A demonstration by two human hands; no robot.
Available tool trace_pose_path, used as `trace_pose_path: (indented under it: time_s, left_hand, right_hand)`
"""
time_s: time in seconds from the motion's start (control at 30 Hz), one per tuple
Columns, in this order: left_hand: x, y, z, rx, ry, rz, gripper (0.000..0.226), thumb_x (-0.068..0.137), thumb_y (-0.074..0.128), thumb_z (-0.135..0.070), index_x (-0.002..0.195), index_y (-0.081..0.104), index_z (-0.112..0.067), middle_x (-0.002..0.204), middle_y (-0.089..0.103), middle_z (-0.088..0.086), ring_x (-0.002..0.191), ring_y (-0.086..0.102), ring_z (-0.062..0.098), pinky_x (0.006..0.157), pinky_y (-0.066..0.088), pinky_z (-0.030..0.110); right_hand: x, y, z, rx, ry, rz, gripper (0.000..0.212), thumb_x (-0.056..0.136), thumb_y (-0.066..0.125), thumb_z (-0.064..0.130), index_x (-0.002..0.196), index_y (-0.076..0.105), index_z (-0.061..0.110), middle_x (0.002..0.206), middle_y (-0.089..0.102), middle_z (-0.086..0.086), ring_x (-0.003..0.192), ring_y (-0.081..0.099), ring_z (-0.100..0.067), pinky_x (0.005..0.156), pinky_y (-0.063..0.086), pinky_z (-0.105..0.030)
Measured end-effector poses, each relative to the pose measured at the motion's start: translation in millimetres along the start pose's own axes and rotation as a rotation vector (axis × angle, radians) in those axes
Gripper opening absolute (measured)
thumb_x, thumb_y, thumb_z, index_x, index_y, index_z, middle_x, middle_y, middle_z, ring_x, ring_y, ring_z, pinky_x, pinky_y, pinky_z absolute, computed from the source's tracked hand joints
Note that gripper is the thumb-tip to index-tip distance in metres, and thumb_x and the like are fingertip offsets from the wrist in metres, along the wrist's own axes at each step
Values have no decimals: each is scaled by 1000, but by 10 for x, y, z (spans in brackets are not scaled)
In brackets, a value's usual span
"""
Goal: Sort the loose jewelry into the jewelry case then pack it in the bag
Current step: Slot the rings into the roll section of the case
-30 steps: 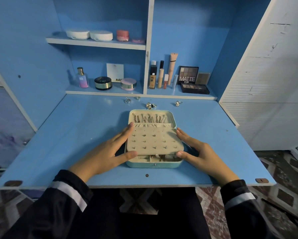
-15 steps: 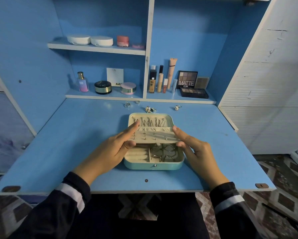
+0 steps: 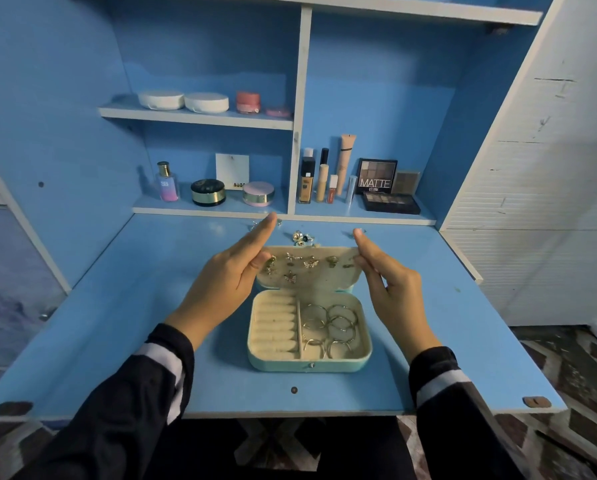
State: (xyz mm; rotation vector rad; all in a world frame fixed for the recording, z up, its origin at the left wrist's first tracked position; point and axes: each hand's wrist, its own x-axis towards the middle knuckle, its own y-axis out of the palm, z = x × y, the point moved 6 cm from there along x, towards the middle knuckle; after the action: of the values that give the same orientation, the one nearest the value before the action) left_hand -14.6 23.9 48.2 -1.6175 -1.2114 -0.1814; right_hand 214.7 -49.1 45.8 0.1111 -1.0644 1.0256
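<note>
Case [image 3: 309,362] sits open mid-desk [image 3: 144,306] w/ hoops [image 3: 331,323] in its right compartment. Its earring flap [image 3: 311,270] is held upright, left hand [image 3: 226,284] & right hand [image 3: 390,289] each pinching a side edge, forefingers straight. Loose rings [image 3: 302,237] lie just behind; if a pinch slips, the earring flap prob drops & jolts the studs

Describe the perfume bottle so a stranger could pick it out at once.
Look at the blue desk's lower left shelf, just above the desktop. The perfume bottle stands at its left end, next to a black round jar with a gold band. It is the only bottle on that shelf, clear with a gold cap and a pink-to-purple tint.
</note>
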Motion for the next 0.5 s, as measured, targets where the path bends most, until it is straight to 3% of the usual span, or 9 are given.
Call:
trace_pose_path:
  time_s: [0.1, 0.17, 0.27, 0.37, 0.5]
  left_hand:
    - [77, 12, 74, 19, -1, -14, 51, 103, 44, -21, 153, 31, -20, 139, 57, 5, 104, 58, 10, 84, 42, 10]
    - [120, 27, 143, 6, -25, -6, 52, 102, 42, -19, 152, 31, -18, 129, 63, 13, 103, 58, 10, 85, 36, -1]
    - [171, 57, 208, -21, -66, 6, 50, 103, 43, -15, 152, 32, -19, 108, 67, -1, 91, 60, 0, 77, 36, -4]
    - [215, 124, 252, -50, -88, 47, 46, 104, 41, -13, 150, 36, -17, 116, 41, -5, 79, 52, 2, 66, 37, 2]
    - [248, 243, 370, -97, -146, 135, 47, 106, 37, -13, 151, 32, -19, 118, 36, -12, 65, 51, -7, 63, 36, 7]
  right_hand:
    - [105, 39, -75, 12, 24, 19, 45, 94, 56, 3, 136, 48, 16, 128, 63, -3, 117, 60, -14, 101, 45, -19]
    - [178, 67, -119, 10, 34, 46, 47, 93, 57, 2, 137, 47, 17, 129, 61, 0, 119, 59, -11, 101, 45, -18]
    - [272, 99, -223, 16, 73, 88, 44, 94, 57, 4, 136, 50, 19, 128, 62, 2, 119, 58, -8, 101, 44, -16]
    - [331, 143, -333, 42, 126, 129, 42, 95, 57, 8, 135, 52, 21, 128, 62, 6, 120, 57, -1, 100, 44, -14]
    - [370, 230, -509, 119, 250, 191, 38, 97, 56, 11, 131, 56, 28, 130, 61, 10, 122, 54, 1, 102, 44, -18]
